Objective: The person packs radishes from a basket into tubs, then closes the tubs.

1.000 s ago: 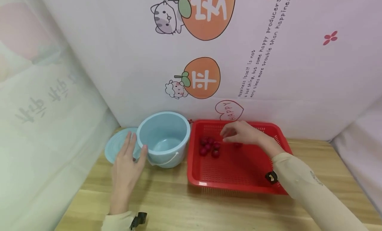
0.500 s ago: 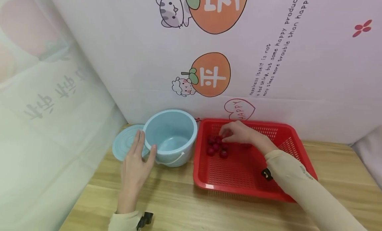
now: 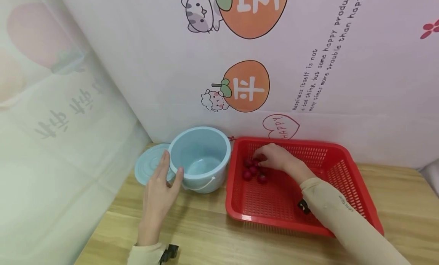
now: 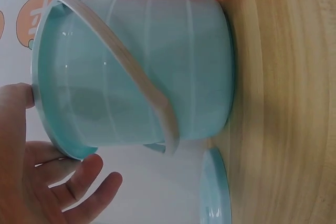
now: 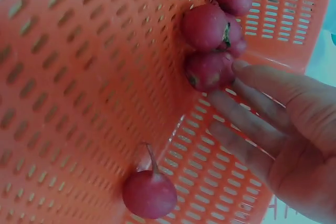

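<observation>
1. My left grip lies wide at the bucket, perhaps to steady it.
2. My right grip meets radishes penned in the basket; whether it pinches one, I cannot tell.

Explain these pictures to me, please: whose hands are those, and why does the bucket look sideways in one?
There's no robot here, just a person's two bare hands. A camera on the head looks down and sees everything. Each wrist wears a camera too; the left one is turned, so the bucket looks sideways, but it really stands upright.

On the wooden table are the light-blue bucket, its lid and a red plastic basket with radishes inside. The left hand is at the bucket's rim. The right hand reaches into the basket, touching a radish; I can't tell whether it's gripping it yet.
</observation>
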A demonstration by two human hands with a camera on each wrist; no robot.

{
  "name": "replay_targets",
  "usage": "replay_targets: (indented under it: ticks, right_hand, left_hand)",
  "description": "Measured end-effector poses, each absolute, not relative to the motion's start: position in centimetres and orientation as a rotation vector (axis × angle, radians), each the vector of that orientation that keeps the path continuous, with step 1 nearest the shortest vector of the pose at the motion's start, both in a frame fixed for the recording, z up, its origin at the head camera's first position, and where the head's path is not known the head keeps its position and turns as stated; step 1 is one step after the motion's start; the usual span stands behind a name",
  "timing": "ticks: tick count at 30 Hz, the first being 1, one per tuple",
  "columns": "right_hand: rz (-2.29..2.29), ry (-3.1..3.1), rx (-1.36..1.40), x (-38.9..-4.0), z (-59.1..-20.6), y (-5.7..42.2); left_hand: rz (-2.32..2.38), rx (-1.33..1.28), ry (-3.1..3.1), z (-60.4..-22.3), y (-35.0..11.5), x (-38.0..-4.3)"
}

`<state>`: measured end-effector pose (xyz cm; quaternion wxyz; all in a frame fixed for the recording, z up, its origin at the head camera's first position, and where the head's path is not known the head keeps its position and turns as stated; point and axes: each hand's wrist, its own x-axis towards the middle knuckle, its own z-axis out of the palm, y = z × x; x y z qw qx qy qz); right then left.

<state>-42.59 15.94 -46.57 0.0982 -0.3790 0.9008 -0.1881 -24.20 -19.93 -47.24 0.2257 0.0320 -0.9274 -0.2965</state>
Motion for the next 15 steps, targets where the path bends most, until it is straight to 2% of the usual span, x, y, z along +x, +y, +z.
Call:
replay_targets:
  ticks: [15]
  right_hand:
    - [-0.421,2.708,-1.247,-41.77,-47.0,15.14]
  left_hand:
    - [-0.929,0.044,-2.565,-46.89,-20.14,-23.72]
